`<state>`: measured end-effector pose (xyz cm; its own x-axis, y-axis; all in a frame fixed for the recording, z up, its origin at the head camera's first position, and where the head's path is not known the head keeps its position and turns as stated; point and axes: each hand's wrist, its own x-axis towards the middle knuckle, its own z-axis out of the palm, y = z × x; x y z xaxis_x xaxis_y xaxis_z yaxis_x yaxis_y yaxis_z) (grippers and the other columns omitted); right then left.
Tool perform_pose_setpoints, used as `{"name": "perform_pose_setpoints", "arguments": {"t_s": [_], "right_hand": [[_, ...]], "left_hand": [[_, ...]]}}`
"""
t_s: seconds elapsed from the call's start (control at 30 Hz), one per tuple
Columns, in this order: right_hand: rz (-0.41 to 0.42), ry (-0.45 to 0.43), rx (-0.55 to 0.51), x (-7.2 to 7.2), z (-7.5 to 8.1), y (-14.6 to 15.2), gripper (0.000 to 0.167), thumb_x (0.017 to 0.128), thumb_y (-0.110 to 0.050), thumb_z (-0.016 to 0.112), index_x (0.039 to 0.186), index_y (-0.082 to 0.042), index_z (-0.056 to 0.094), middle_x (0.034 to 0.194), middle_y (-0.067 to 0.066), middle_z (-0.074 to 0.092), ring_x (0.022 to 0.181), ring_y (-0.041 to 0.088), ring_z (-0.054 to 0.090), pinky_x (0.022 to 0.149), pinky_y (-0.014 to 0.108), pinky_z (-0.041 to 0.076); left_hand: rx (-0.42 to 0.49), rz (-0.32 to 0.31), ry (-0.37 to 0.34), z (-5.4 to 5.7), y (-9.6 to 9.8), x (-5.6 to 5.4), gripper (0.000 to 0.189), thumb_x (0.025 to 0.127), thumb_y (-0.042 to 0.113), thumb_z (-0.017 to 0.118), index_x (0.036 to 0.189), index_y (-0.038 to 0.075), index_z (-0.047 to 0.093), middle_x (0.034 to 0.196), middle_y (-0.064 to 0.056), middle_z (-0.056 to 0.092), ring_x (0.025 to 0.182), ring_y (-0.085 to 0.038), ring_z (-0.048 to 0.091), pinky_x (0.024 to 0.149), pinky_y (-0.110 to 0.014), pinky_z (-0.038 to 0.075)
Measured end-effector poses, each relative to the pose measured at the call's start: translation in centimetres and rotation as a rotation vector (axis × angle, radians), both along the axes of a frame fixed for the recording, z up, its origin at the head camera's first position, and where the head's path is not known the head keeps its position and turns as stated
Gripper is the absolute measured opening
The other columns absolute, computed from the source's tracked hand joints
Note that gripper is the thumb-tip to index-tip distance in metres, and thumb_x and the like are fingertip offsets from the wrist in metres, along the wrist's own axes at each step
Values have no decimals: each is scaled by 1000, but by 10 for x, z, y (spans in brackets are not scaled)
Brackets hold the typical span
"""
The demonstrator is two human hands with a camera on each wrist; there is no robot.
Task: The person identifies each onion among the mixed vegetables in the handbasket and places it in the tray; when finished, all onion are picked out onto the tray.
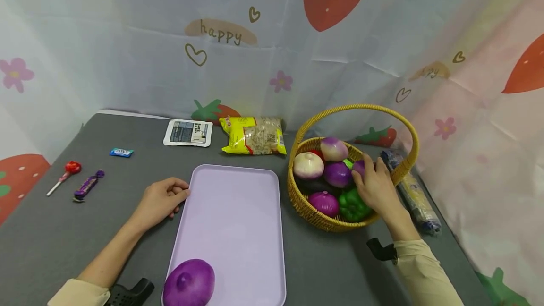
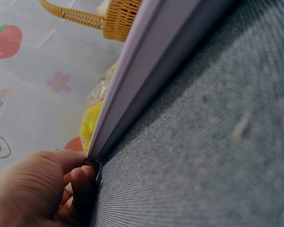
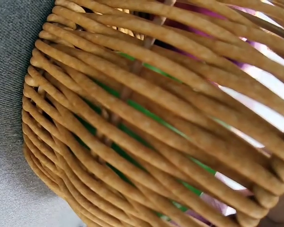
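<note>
My left hand (image 1: 163, 202) pinches the upper left edge of a lilac tray (image 1: 238, 230); the left wrist view shows the thumb at the rim and fingers curled below. On the tray's near left corner lies a purple onion (image 1: 189, 283). My right hand (image 1: 376, 185) reaches over the right rim of a yellow wicker basket (image 1: 314, 216), its thumb and fingers round a partly hidden purple vegetable (image 1: 358, 167). Around it in the basket are a green bell pepper (image 1: 353, 206), a purple onion (image 1: 324, 203), a white onion (image 1: 308, 165) and a purple-and-white turnip (image 1: 334, 148).
Behind the tray lie a yellow snack bag (image 1: 255, 136) and a white packet (image 1: 188, 132). A lollipop (image 1: 72, 167), a purple-wrapped candy (image 1: 88, 186) and a small blue packet (image 1: 121, 152) are at the left. A long plastic-wrapped package (image 1: 418, 202) lies right of the basket, by the curtain.
</note>
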<state>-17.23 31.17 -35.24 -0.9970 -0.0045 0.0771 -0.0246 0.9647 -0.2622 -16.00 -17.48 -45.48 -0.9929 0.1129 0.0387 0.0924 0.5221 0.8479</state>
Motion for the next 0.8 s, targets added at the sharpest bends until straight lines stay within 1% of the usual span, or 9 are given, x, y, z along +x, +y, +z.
{"name": "perform_pose_setpoints", "arguments": {"t_s": [0.13, 0.27, 0.43, 0.5, 0.57, 0.67, 0.73, 0.8], "right_hand": [[-26, 49, 29, -1, -2, 1, 58, 103, -23, 44, 149, 7, 25, 143, 49, 25, 126, 65, 34, 102, 70, 34], [-6, 119, 52, 0, -4, 2, 53, 100, -18, 48, 144, 8, 34, 133, 47, 36, 112, 63, 47, 91, 69, 42], [10, 191, 52, 4, -7, 0, 53, 94, -16, 54, 141, 6, 42, 129, 43, 40, 105, 60, 52, 81, 66, 47], [4, 242, 50, 7, -7, -2, 53, 92, -17, 57, 139, 4, 45, 129, 40, 41, 104, 57, 54, 77, 65, 48], [5, 326, 54, 11, -6, -5, 53, 89, -18, 61, 137, 1, 49, 129, 36, 44, 102, 53, 55, 72, 63, 49], [43, 497, 50, 18, -1, -14, 52, 84, -20, 67, 132, -4, 55, 126, 31, 49, 93, 47, 58, 64, 60, 50], [101, 627, 53, 22, 4, -24, 52, 80, -19, 71, 128, -4, 58, 123, 30, 53, 88, 46, 59, 63, 58, 50], [179, 729, 44, 27, 9, -37, 51, 78, -20, 72, 125, -3, 61, 122, 29, 55, 86, 45, 59, 66, 56, 49]], "left_hand": [[-6, 1, -6, -1, 0, -1, 22, 95, 20, 62, 108, 2, 65, 79, -7, 67, 51, -8, 55, 48, -27, 51], [-8, 3, -3, -2, -1, -1, 22, 95, 20, 62, 108, 2, 65, 80, -7, 67, 51, -8, 55, 48, -27, 51], [-13, 7, -16, -6, -2, 1, 22, 95, 21, 62, 108, 3, 65, 78, -6, 66, 51, -9, 55, 48, -27, 51], [-16, 7, -22, -7, -2, 1, 21, 95, 21, 62, 107, 4, 65, 78, -6, 66, 51, -9, 56, 48, -27, 51], [-19, 4, -22, -7, -2, 1, 21, 95, 20, 62, 107, 4, 65, 79, -6, 66, 51, -9, 56, 48, -28, 51], [-13, -1, -16, -5, -2, 0, 22, 95, 20, 62, 108, 3, 65, 80, -7, 67, 51, -10, 56, 48, -28, 51], [-8, -2, -11, -3, -2, 0, 22, 95, 20, 62, 108, 2, 65, 81, -9, 67, 51, -9, 56, 48, -28, 51], [-3, -1, -9, -1, -2, 0, 23, 95, 20, 62, 108, 1, 65, 81, -10, 67, 51, -9, 56, 48, -27, 51]]}}
